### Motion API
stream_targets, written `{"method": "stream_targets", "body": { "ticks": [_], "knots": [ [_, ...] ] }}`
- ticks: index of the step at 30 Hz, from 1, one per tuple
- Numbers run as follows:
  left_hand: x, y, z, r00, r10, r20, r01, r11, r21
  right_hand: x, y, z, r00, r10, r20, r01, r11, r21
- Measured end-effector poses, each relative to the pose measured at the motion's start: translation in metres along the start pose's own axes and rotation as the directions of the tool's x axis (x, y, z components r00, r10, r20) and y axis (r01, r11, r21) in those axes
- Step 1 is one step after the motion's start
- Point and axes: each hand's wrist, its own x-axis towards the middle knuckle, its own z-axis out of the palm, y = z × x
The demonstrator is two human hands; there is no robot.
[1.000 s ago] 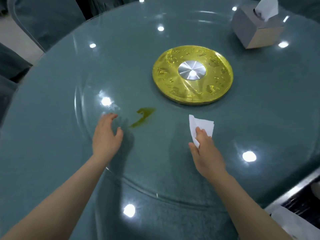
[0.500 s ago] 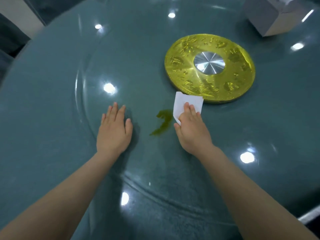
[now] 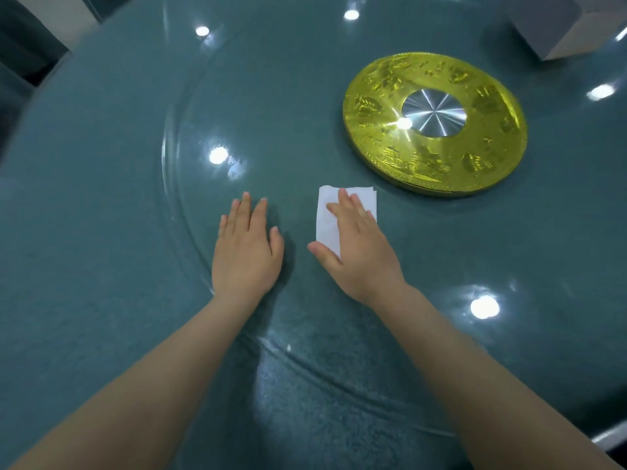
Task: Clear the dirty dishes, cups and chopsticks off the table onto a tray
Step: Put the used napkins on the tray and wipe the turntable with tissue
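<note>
My right hand (image 3: 359, 252) presses a folded white tissue (image 3: 327, 218) flat on the glass turntable (image 3: 305, 96), fingers straight on top of it. The green spill seen before is hidden under the tissue. My left hand (image 3: 246, 247) lies flat on the glass just left of it, fingers straight and together. No dishes, cups, chopsticks or tray are in view.
A gold disc with a silver hub (image 3: 437, 127) sits at the turntable's centre, right of and beyond the tissue. A grey tissue box (image 3: 556, 25) shows at the top right corner. The round teal table (image 3: 68, 266) spreads all around; its edge shows at bottom right.
My right hand slid the tissue left over the green spill, which no longer shows. My left hand settled flat on the glass and stayed there.
</note>
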Motion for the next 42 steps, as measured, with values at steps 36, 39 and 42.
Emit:
{"method": "stream_targets", "body": {
  "ticks": [36, 39, 42],
  "knots": [
    [-0.043, 0.032, -0.015, 0.999, 0.037, -0.006, -0.037, 0.997, -0.063, -0.097, 0.053, -0.022, 0.980, 0.006, 0.199, 0.030, 0.983, -0.180],
    [-0.046, 0.045, -0.012, 1.000, 0.010, 0.002, -0.009, 0.984, -0.178, -0.113, 0.065, -0.024, 0.990, 0.100, 0.102, -0.087, 0.988, -0.126],
    [-0.055, 0.064, -0.003, 0.992, 0.094, 0.079, -0.068, 0.957, -0.282, -0.128, 0.080, -0.029, 0.983, 0.176, 0.044, -0.170, 0.978, -0.118]
  ]
}}
